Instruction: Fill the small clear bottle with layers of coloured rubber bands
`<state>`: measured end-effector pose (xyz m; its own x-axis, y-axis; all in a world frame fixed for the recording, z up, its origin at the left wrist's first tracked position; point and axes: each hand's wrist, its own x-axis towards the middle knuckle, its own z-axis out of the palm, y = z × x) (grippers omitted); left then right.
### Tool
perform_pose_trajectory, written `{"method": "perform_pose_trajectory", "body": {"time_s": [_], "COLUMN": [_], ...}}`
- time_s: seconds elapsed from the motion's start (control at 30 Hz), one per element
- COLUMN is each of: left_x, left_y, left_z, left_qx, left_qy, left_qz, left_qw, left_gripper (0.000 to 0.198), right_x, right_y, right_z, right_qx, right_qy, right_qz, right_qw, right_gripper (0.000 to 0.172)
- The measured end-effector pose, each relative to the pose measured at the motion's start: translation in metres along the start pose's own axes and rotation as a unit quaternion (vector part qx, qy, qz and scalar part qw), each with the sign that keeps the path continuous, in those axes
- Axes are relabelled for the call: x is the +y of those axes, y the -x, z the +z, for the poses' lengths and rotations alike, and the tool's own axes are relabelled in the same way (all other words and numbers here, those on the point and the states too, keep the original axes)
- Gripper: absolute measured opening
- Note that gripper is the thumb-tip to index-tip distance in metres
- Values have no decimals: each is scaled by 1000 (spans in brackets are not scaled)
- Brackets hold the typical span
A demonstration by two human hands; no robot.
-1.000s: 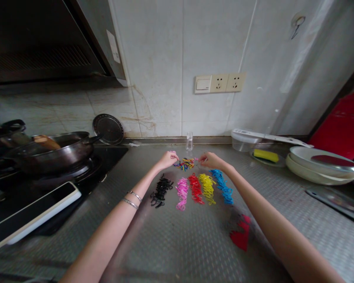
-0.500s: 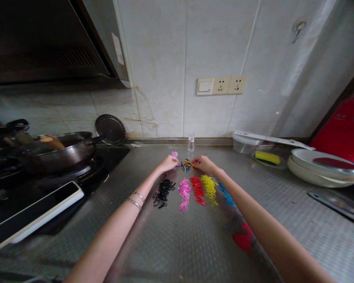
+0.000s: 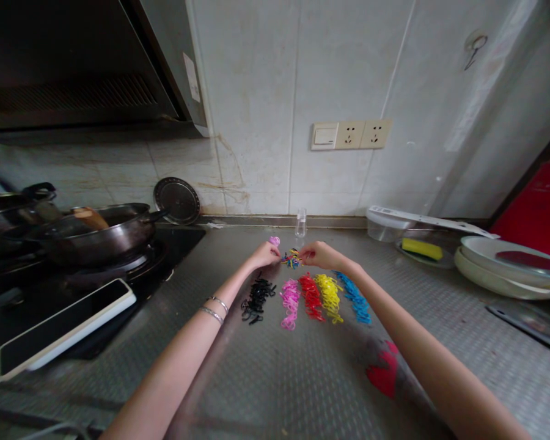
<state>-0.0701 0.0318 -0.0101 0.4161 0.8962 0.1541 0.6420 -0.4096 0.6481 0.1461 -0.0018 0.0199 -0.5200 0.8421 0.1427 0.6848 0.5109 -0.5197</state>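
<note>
A small mixed pile of coloured rubber bands (image 3: 293, 259) lies on the steel counter between my hands. My left hand (image 3: 266, 254) is at its left side, fingers pressed together; what they hold, if anything, is too small to make out. My right hand (image 3: 321, 253) bends over the pile's right edge with fingertips pinched and hidden. Nearer to me are sorted rows of black bands (image 3: 258, 298), pink bands (image 3: 290, 304), red bands (image 3: 311, 296), yellow bands (image 3: 330, 297) and blue bands (image 3: 355, 297). A pink bundle (image 3: 274, 241) sits just behind my left hand.
A clear little bottle (image 3: 300, 223) stands by the wall behind the pile. At left are a phone-like white device (image 3: 68, 327) and a pan (image 3: 105, 235) on the stove. To the right are a yellow sponge (image 3: 421, 249), a plastic tub (image 3: 385, 226) and stacked bowls (image 3: 486, 275).
The view has shifted slightly, so the scene sits a little further right. My right hand has drawn slightly back from the pile, and more of the blue row shows beside my right forearm.
</note>
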Motion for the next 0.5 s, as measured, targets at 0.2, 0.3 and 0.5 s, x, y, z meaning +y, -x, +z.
{"method": "perform_pose_trajectory", "body": {"time_s": [0.2,0.3,0.5], "left_x": [0,2,-1], "left_y": [1,1,1], "left_z": [1,1,4], "left_qx": [-25,-33,-33], "left_qy": [-18,-23,-41], "left_qz": [2,1,29], "left_qw": [1000,999,998], "left_gripper": [18,20,21], "right_x": [-36,-40,-28], "right_y": [5,4,6], "right_z": [6,8,-5], "right_qx": [-170,-196,-145], "right_qy": [-45,-48,-65], "right_qz": [-46,-52,4], "right_qw": [983,978,987], "right_gripper": [33,35,32]}}
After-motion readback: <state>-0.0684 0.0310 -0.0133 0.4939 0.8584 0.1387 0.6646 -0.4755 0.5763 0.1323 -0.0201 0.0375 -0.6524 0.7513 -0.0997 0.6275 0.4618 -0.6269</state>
